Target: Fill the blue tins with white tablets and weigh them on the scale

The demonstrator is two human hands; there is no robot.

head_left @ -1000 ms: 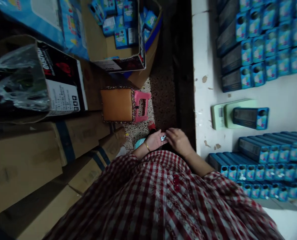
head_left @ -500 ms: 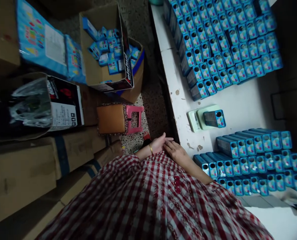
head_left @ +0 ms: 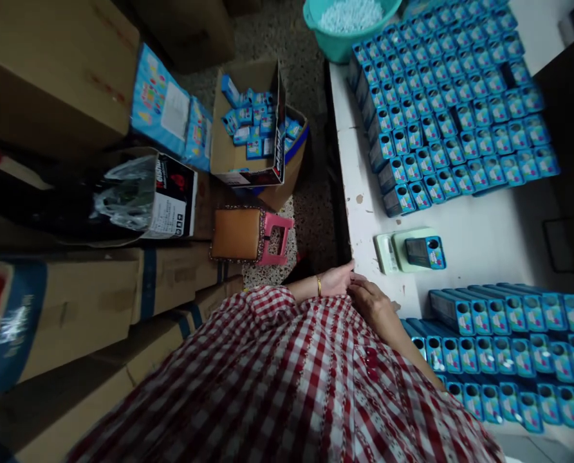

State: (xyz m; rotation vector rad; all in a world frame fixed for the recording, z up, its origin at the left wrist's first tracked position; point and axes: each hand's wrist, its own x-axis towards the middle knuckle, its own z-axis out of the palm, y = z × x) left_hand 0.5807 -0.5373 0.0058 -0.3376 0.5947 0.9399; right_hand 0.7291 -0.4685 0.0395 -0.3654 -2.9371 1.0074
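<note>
My left hand (head_left: 336, 281), with a gold bangle at its wrist, is held palm-up in front of my checked clothing, its fingers stretched out. My right hand (head_left: 371, 302) meets it at the fingertips, fingers loosely extended and slightly bent. No object shows in either hand. Both are by the edge of the white table (head_left: 364, 235). On it, nearest to my hands, stands a pale green scale (head_left: 388, 254) with one blue box (head_left: 425, 252) lying on its plate. Blue boxes with round holes (head_left: 484, 354) are stacked beside my right forearm.
A larger stack of blue boxes (head_left: 461, 122) covers the table's far part, by a turquoise basin (head_left: 338, 45) of small pale pieces. Left are a pink stool (head_left: 239, 235), a carton (head_left: 248, 170) holding small blue packs, blue bags (head_left: 168, 109) and stacked cardboard boxes (head_left: 89, 289).
The view has shifted, so everything sits further right and lower, and the turquoise basin has come into sight. My hands stay together; the right fingers look more bent. The box remains on the scale.
</note>
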